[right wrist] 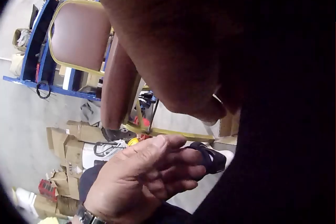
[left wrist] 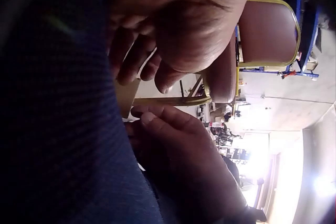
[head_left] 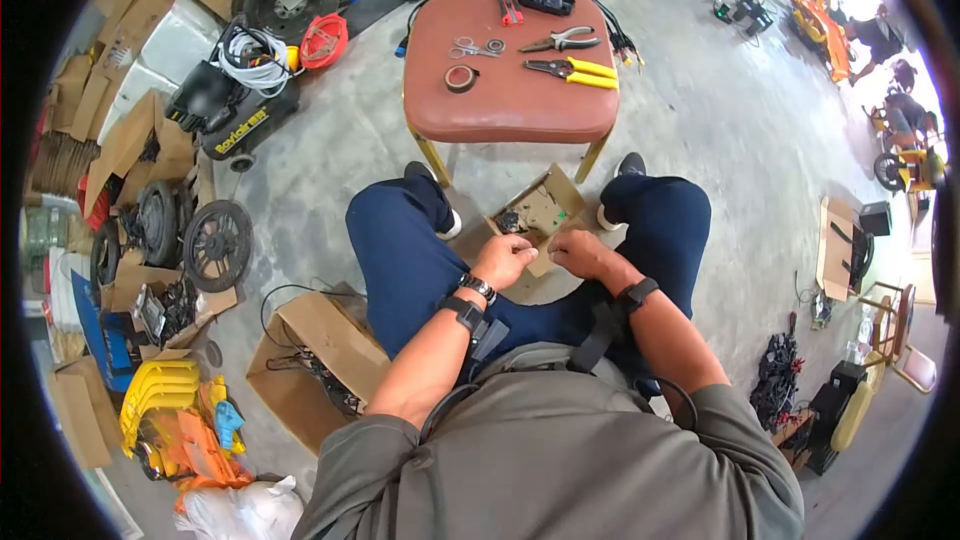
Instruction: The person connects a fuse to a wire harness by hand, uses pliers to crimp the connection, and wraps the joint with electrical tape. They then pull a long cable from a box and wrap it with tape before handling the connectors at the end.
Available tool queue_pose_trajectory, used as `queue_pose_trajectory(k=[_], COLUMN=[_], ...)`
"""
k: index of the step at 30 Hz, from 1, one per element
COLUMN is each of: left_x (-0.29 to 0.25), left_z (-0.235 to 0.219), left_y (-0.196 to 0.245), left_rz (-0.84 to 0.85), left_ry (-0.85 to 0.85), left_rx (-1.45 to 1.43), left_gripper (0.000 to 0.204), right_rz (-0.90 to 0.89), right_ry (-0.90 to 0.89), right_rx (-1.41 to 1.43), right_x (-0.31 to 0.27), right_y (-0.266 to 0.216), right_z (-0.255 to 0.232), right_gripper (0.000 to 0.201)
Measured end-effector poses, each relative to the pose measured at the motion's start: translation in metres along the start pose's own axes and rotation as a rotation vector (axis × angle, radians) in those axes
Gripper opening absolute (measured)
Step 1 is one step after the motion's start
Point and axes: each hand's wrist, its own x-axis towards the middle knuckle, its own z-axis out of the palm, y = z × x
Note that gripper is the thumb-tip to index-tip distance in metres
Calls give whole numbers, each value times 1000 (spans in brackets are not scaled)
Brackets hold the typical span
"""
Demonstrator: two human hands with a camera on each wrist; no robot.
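Note:
Both hands hover between the knees, over the near side of a small cardboard box [head_left: 561, 192] on the floor. It holds dark scraps and bits of green. My left hand [head_left: 503, 260] is loosely bent, its thumb lying along the index finger; no object shows in it in the right wrist view [right wrist: 152, 174]. Facing it, a short gap away, is my right hand [head_left: 583, 254]. Its thumb rests near the index fingertip in the left wrist view [left wrist: 176, 134], and I cannot tell whether something tiny is between them.
Ahead stands a chair [head_left: 510, 120] bearing pliers [head_left: 562, 40], a yellow-handled wire stripper [head_left: 585, 73], scissors [head_left: 475, 48], tape [head_left: 460, 78], a red cutter [head_left: 509, 6] and a black bundle [head_left: 546, 2]. A larger carton [head_left: 330, 325] sits left of the legs; an air compressor [head_left: 235, 115] stands further left.

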Motion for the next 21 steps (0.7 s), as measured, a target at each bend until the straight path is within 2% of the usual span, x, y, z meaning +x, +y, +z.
queue_pose_trajectory(k=[8,21], left_x=[-2,6], left_z=[-4,-2], left_y=[18,21], left_rz=[-3,-1], left_ry=[3,6], left_rx=[19,-30], left_gripper=[30,25], right_rz=[60,106], right_ry=[-25,-100], right_rx=[74,-29], right_x=[0,9], right_y=[-17,-25], right_z=[-8,-9], right_gripper=[22,25])
